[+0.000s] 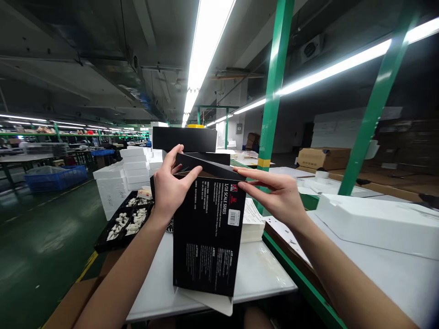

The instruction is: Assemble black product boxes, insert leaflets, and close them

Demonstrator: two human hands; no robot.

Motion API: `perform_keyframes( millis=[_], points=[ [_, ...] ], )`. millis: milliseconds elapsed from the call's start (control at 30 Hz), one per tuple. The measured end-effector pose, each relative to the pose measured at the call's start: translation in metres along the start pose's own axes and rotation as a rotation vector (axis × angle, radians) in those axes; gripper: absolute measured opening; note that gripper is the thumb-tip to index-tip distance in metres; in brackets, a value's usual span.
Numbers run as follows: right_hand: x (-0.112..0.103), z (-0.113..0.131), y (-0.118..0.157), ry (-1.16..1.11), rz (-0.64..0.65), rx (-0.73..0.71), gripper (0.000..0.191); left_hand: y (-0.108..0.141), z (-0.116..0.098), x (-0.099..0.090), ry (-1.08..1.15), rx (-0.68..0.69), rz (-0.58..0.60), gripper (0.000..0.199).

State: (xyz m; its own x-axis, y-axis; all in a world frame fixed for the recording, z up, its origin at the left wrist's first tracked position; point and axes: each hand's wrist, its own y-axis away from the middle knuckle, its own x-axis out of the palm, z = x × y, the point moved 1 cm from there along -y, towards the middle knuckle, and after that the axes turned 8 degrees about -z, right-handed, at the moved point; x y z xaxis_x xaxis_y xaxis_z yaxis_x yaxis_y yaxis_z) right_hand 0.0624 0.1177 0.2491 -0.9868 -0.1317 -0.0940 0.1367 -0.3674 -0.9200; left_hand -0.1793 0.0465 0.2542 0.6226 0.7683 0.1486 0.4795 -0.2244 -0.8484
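Observation:
A black printed box (209, 228) stands upright on the white table, its text running sideways and a white barcode label near its upper right. At its top left corner my left hand (173, 183) has its thumb and fingers around the edge. My right hand (270, 187) pinches the top right corner between thumb and fingers. Between the hands, a dark top flap (209, 167) tilts over the opening. Under the box a white flap (209, 300) sticks out past the table's front edge. The inside of the box is hidden.
Behind stands another black box (185, 139). White foam boxes (135, 169) and a black tray (128, 219) of small white parts are at left. A paper stack (252, 221) sits right of the box, near a green post (274, 91). White foam (377, 224) lies at right.

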Motion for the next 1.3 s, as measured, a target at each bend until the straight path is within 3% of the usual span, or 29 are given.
perform_keyframes(
  millis=[267,367,500,667,833,933,1067,1300],
  points=[
    [0.011,-0.015,0.017,-0.117,-0.108,-0.033,0.023,0.011,0.002,-0.007,-0.057,0.069,0.026,0.061],
    [0.02,-0.024,0.023,-0.176,-0.174,-0.05,0.019,0.019,0.008,-0.012,0.099,0.046,0.041,0.045],
    [0.04,-0.032,0.031,-0.185,-0.262,-0.046,0.017,0.022,0.02,-0.013,0.343,-0.049,-0.026,0.029],
    [0.061,-0.03,0.044,-0.154,-0.309,-0.04,0.025,0.017,0.033,-0.01,0.464,-0.185,-0.087,0.019],
    [0.059,-0.026,0.045,-0.13,-0.268,-0.001,0.037,0.022,0.039,-0.01,0.494,-0.106,-0.024,0.019],
    [0.054,-0.028,0.043,-0.155,-0.268,0.042,0.027,0.03,0.036,-0.01,0.475,-0.052,0.01,0.023],
    [0.047,-0.027,0.042,-0.154,-0.262,0.025,0.02,0.042,0.023,-0.01,0.484,-0.04,-0.062,0.018],
    [0.049,0.0,0.028,-0.139,-0.245,-0.027,0.016,0.038,-0.004,-0.018,0.494,0.046,-0.167,0.021]
  ],
)
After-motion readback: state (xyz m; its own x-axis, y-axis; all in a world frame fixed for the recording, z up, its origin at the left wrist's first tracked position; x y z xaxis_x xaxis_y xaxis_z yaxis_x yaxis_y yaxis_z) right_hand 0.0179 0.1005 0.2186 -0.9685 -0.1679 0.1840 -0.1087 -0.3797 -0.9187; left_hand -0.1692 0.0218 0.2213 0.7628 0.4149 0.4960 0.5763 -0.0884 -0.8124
